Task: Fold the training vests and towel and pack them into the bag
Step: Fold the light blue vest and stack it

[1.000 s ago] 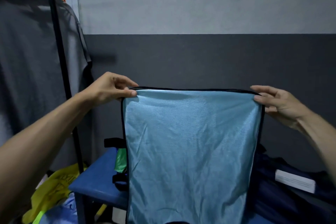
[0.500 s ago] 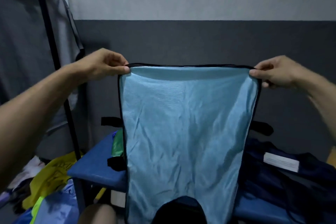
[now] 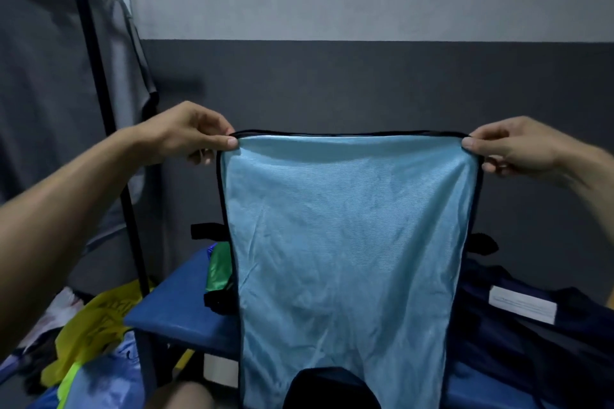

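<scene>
A left hand [image 3: 191,136] and right hand [image 3: 508,149] pinch a blue vest's [image 3: 345,242] top corners above the surface [image 3: 176,305]; either pinch loosening could drop it crumpled.

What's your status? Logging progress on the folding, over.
Left hand and right hand each pinch a top corner of the light blue vest. Vest hangs spread, unfolded, above the blue bench. Nothing in the way.

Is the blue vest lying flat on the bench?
No, the light blue vest hangs in the air, pinched at its top corners by the left hand and right hand above the blue bench.
</scene>
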### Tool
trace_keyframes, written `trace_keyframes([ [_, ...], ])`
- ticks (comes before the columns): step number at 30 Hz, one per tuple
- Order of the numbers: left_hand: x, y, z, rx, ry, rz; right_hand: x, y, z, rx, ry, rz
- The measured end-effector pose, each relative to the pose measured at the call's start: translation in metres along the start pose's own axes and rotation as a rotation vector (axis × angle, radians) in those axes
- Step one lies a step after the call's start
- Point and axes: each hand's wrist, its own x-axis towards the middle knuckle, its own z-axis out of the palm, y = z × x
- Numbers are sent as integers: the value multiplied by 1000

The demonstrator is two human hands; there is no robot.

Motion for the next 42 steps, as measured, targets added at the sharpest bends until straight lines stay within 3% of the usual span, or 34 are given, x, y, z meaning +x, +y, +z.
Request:
trace_keyframes([
  [5,7,-18,-4,-159,-144,-74,5,16,1,-19,-85,7],
  [11,33,-52,23,-338,-96,-221,30,41,35,234,-28,131],
  [15,41,-31,50,170,139,-347,42,41,73,243,142,236],
  [18,36,25,81,191,45,-275,36,13,111,109,171,162],
  [23,34,80,114,-103,-96,-236,14,-45,164,103,-34,-64],
  [30,37,58,110,-195,-59,-328,20,-38,156,100,113,-23],
  [33,36,60,128,-281,-135,-306,16,-44,176,129,93,-93],
  [37,40,62,138,-311,-83,-300,15,-48,189,44,150,-158],
  [42,40,59,141,-273,-66,-307,11,-43,190,51,100,-145],
])
